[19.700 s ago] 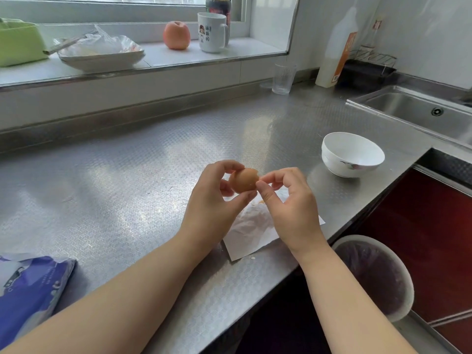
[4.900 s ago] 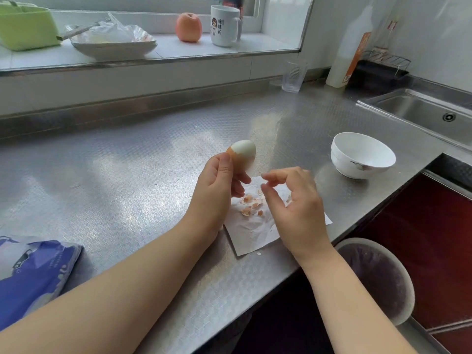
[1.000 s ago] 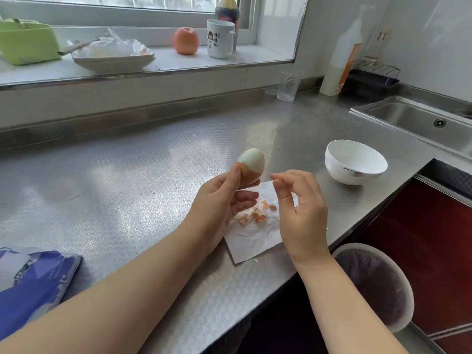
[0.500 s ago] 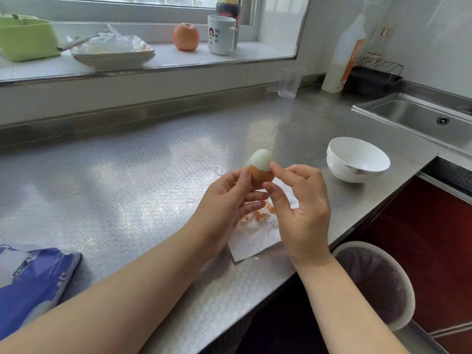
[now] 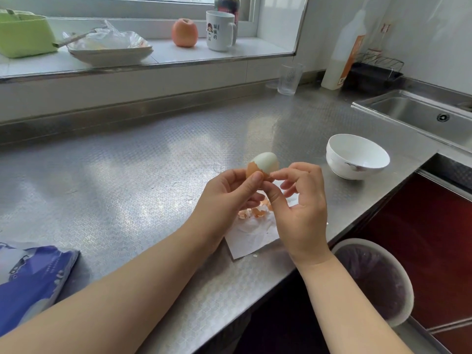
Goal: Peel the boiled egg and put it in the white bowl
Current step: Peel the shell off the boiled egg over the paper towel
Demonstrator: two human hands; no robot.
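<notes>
My left hand [image 5: 227, 192] grips the boiled egg [image 5: 264, 163] by its lower half, above the steel counter. The egg's top is bare and white; brown shell still covers the bottom. My right hand [image 5: 298, 200] pinches the shell edge on the egg's right side with thumb and forefinger. Below the hands lies a white paper napkin [image 5: 251, 233] with several brown shell bits [image 5: 255, 212] on it. The white bowl [image 5: 357, 155] stands empty on the counter to the right of the egg.
A sink [image 5: 421, 116] lies at the far right. A lined waste bin [image 5: 375, 279] stands below the counter edge. A blue bag [image 5: 30, 277] lies at the near left. A glass [image 5: 290, 79] and bottle [image 5: 342, 57] stand at the back; apple [image 5: 184, 32] and mug [image 5: 219, 30] on the sill.
My right hand has come back from over the napkin to the egg and now pinches its shell. More white shows on the egg than several seconds ago.
</notes>
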